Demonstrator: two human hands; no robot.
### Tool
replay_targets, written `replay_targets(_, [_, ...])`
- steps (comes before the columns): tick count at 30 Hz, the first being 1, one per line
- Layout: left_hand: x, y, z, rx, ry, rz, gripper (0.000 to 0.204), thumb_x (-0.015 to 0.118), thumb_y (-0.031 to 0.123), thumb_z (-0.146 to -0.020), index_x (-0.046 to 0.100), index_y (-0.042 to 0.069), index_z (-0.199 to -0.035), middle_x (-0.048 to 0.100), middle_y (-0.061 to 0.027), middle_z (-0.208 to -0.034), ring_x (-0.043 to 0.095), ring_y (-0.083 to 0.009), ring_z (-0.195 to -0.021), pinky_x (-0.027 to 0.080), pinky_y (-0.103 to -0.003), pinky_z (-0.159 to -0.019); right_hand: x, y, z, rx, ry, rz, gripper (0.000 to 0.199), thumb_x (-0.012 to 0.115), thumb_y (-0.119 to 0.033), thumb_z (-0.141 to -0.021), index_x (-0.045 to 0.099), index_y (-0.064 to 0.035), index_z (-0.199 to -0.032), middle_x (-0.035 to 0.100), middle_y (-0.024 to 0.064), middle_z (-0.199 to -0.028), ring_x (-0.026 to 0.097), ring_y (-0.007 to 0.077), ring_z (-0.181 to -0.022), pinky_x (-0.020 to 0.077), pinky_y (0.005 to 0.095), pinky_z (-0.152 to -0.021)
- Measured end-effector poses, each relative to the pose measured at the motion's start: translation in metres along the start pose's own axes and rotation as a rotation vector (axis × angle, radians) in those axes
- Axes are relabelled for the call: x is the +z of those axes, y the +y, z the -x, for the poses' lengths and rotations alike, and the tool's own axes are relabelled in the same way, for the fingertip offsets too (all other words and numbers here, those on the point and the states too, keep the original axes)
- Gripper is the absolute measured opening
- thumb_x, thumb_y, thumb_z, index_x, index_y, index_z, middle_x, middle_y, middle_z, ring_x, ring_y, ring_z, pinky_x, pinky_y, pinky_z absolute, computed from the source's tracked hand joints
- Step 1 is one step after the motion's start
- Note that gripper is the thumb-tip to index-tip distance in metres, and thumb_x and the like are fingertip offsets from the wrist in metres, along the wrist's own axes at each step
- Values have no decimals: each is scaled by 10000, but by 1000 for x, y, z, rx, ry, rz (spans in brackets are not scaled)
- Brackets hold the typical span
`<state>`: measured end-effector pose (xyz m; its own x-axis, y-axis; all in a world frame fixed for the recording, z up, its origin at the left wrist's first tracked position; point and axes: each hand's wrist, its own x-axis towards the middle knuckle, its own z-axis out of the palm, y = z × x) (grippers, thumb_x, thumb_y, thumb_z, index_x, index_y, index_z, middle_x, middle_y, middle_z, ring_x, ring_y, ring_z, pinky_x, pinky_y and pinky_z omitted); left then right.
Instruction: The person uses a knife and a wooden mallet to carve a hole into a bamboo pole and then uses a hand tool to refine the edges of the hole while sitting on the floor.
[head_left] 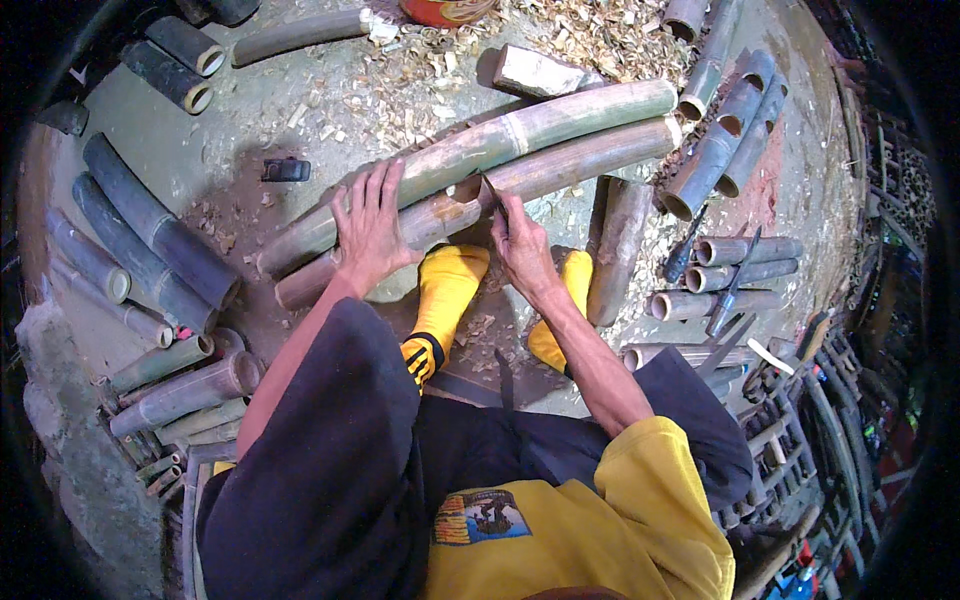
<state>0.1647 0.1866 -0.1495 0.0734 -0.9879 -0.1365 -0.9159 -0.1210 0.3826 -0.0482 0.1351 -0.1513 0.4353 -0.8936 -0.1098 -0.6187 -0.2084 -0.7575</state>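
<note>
Spreading over two long bamboo tubes, the fingers of my left hand (372, 228) lay wide apart across the far tube (570, 115), the heel of the hand over the near tube (580, 165), closed around neither. My right hand (522, 245) was curled tight around a knife (489, 190), hiding most of its grip; the dark blade pointed up and left at a notch (466, 188) in the near tube. Whether its edge touched the bamboo, I could not tell.

The two tubes lay side by side, slanting up toward the right. Below them were my feet in yellow socks (447, 285), my right wrist partly blocking the view of one. A shorter tube (618, 250) lay just right of that foot. Past the far tube sat a pale block (540, 72), with curled shavings (600, 40) scattered around it and a red container (445, 10) cut off by the top edge.

Farther right were notched tubes (725, 140) and, below them, short tubes (748, 250) with a pointed tool (735, 285) across them. To the left lay a small black object (286, 170), then long dark tubes (165, 225).
</note>
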Motion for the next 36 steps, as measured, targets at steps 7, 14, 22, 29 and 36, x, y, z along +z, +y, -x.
replay_targets(7, [-2, -6, 4, 1, -9, -22, 1314, 846, 355, -275, 197, 103, -1389, 339, -84, -1333, 323, -280, -1225, 214, -458, -1008, 5, -11, -1, 42, -21, -16, 330, 517, -21, -810, 405, -69, -1117, 568, 249, -698, 570, 443, -674, 421, 500, -547])
replay_targets(14, [-6, 1, -5, -20, -70, -54, 1292, 860, 353, -331, 171, 126, -1401, 318, -67, -1354, 315, -275, -1236, 234, -489, -1006, -20, -19, -6, 255, -204, -6, 207, 479, -78, -843, 390, -39, -1026, 548, 303, -755, 530, 493, -772, 400, 516, -599])
replay_targets(22, [2, -5, -1, 69, 49, -72, 1248, 838, 361, -320, 230, 70, -1370, 364, -133, -1329, 360, -315, -1205, 289, -457, -972, -117, -10, 3, 141, 464, 52, 390, 497, -106, -834, 351, -42, -1190, 544, 319, -943, 557, 474, -814, 452, 516, -704])
replay_targets(29, [10, -2, 2, 107, 104, -108, 1277, 819, 430, -288, 244, 73, -1370, 375, -141, -1326, 367, -320, -1207, 298, -470, -962, -177, 92, 54, 528, 740, 247, 759, 573, -65, -729, 141, -9, -1350, 507, 329, -943, 545, 458, -845, 452, 468, -750])
replay_targets(36, [14, -18, 0, 178, 108, -95, 1273, 722, 539, -306, 232, 54, -1377, 360, -170, -1345, 350, -345, -1227, 284, -492, -974, -169, 161, 70, 740, 644, 357, 706, 531, -4, -732, 217, -31, -1364, 502, 300, -1076, 501, 440, -979, 416, 492, -841])
